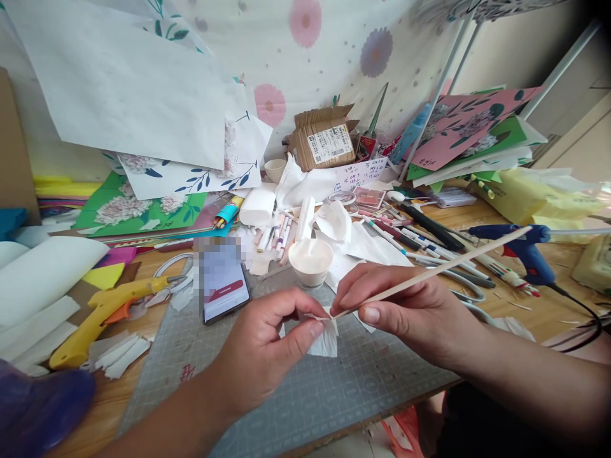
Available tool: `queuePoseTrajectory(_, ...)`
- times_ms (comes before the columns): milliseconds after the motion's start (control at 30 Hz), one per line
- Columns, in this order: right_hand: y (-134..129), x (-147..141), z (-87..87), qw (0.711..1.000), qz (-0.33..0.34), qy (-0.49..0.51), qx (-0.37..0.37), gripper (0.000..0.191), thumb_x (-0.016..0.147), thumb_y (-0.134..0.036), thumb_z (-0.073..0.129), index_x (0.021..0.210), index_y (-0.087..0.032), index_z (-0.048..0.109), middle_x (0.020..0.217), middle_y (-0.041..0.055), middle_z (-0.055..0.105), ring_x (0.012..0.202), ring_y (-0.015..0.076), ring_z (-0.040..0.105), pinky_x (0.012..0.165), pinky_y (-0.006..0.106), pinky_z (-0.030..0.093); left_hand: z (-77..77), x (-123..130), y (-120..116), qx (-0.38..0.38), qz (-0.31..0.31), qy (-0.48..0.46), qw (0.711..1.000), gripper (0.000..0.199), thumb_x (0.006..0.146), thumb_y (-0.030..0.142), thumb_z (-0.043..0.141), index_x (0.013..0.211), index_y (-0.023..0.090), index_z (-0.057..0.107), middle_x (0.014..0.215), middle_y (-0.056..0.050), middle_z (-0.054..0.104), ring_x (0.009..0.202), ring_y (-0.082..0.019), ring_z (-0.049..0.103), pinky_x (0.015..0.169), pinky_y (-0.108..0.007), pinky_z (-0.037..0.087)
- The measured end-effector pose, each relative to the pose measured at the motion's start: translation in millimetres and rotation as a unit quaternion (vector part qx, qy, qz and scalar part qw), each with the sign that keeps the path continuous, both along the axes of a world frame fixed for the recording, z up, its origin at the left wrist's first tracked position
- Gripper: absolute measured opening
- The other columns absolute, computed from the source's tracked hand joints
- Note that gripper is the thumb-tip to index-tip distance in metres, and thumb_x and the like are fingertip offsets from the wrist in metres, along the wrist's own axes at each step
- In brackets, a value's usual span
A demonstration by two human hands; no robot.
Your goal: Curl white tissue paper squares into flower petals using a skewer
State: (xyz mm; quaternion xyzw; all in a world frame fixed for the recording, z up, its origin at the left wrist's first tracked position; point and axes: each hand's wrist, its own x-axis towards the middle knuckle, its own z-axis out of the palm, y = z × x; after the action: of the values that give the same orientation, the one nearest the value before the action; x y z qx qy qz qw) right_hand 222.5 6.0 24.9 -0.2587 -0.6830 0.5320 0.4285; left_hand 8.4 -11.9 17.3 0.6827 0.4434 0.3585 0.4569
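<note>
Well, starting with the biggest thing on my view, I have a flowered cloth (329,70) hanging across the top of the frame, and below it a crowded wooden tabletop (119,394). A grey cutting mat (372,394) spreads over its middle, reaching the lower centre. At upper left I see a large white sheet (143,95) in front of flower-patterned papers; at upper right, a pink sheet (453,146) lies on top of green and white ones.

Both hands work at the centre. The left hand (272,343) comes from lower left, the right hand (415,312) from lower right. A cardboard box (303,143) with a label stands at upper centre. I make out a yellow glue gun (90,324) at left and a blue glue gun (529,254) at right.

The phone (225,296) lies left of centre, partly on the mat, and just above the hands sits a pale paper cup (310,267).

The long, thin stick (443,267) slants from the centre towards the right; the right grip is clamped on it near its lower end. Smallest, the scrap of thin white paper (325,342) hangs at that end, with the left grip pinched on its upper edge.
</note>
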Motion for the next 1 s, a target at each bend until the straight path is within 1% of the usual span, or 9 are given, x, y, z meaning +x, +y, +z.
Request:
queuePoseTrajectory(167,-1.1,-0.7,0.9,1.000,-0.001,0.006,0.022,0.013,0.086,-0.031,0.068,0.093,-0.023,0.075,0.086,0.0052,0.072,0.081,0.0180,0.065,0.066,0.029,0.052,1.1,-0.4,-0.5,0.001,-0.003,0.005,1.000,0.010,0.082,0.025,0.058,0.073,0.021,0.062,0.068,0.002,0.060,0.061,-0.013,0.052,0.059,-0.024,0.040)
queuePoseTrajectory(300,-2.3,-2.3,2.2,0.999,-0.001,0.007,0.036,0.011,0.086,-0.027,0.068,0.093,-0.023,0.075,0.088,0.0055,0.073,0.086,0.0193,0.067,0.070,0.031,0.055,3.2,1.4,-0.2,0.003,0.007,0.029,1.000,0.013,0.080,0.024,0.057,0.068,0.020,0.060,0.067,0.001,0.059,0.063,-0.015,0.053,0.060,-0.026,0.040)
queuePoseTrajectory(467,-2.7,-4.0,5.7,0.996,0.000,-0.025,0.081,0.009,0.085,-0.019,0.067,0.091,-0.021,0.074,0.088,0.0061,0.073,0.085,0.0182,0.069,0.074,0.029,0.057,4.3,3.8,0.3,0.002,0.023,0.052,0.998,0.012,0.078,0.023,0.059,0.066,0.020,0.059,0.064,0.002,0.057,0.063,-0.015,0.052,0.062,-0.027,0.040)
queuePoseTrajectory(567,-1.9,-4.1,6.1,0.995,-0.005,-0.039,0.096,0.011,0.085,-0.017,0.067,0.092,-0.021,0.074,0.089,0.0061,0.073,0.084,0.0175,0.069,0.074,0.028,0.057,3.3,2.5,1.3,-0.002,0.008,0.026,1.000,0.011,0.078,0.022,0.060,0.067,0.020,0.059,0.068,0.002,0.057,0.066,-0.015,0.053,0.064,-0.027,0.040)
queuePoseTrajectory(700,-1.0,-3.6,4.8,0.995,0.003,-0.034,0.093,0.015,0.084,-0.012,0.066,0.094,-0.020,0.074,0.089,0.0059,0.072,0.085,0.0172,0.068,0.074,0.028,0.057,0.3,-0.2,2.9,0.018,-0.018,-0.027,0.999,0.010,0.081,0.024,0.060,0.073,0.021,0.063,0.076,0.001,0.056,0.071,-0.014,0.053,0.067,-0.026,0.041)
queuePoseTrajectory(767,-0.9,-3.4,4.2,0.996,0.005,-0.028,0.090,0.016,0.084,-0.011,0.066,0.094,-0.021,0.074,0.089,0.0054,0.073,0.088,0.0179,0.068,0.075,0.029,0.056,-1.5,-0.6,2.6,-0.004,-0.021,-0.040,0.999,0.008,0.083,0.025,0.059,0.077,0.021,0.063,0.078,0.001,0.057,0.073,-0.014,0.053,0.068,-0.026,0.041)
queuePoseTrajectory(900,-1.2,-2.5,3.4,0.996,0.009,-0.018,0.082,0.016,0.084,-0.011,0.066,0.094,-0.021,0.073,0.089,0.0050,0.072,0.087,0.0176,0.068,0.074,0.029,0.056,-2.9,-0.1,-0.4,-0.066,-0.015,-0.043,0.997,0.008,0.085,0.028,0.058,0.082,0.021,0.061,0.074,0.001,0.059,0.069,-0.014,0.053,0.064,-0.025,0.041)
queuePoseTrajectory(1000,-1.7,-1.8,2.8,0.997,0.007,-0.017,0.077,0.016,0.084,-0.011,0.066,0.094,-0.020,0.073,0.088,0.0048,0.071,0.087,0.0171,0.067,0.073,0.027,0.055,-2.5,-0.2,-1.6,-0.070,-0.010,-0.035,0.997,0.009,0.085,0.028,0.058,0.080,0.020,0.060,0.073,0.001,0.058,0.067,-0.014,0.051,0.063,-0.025,0.041)
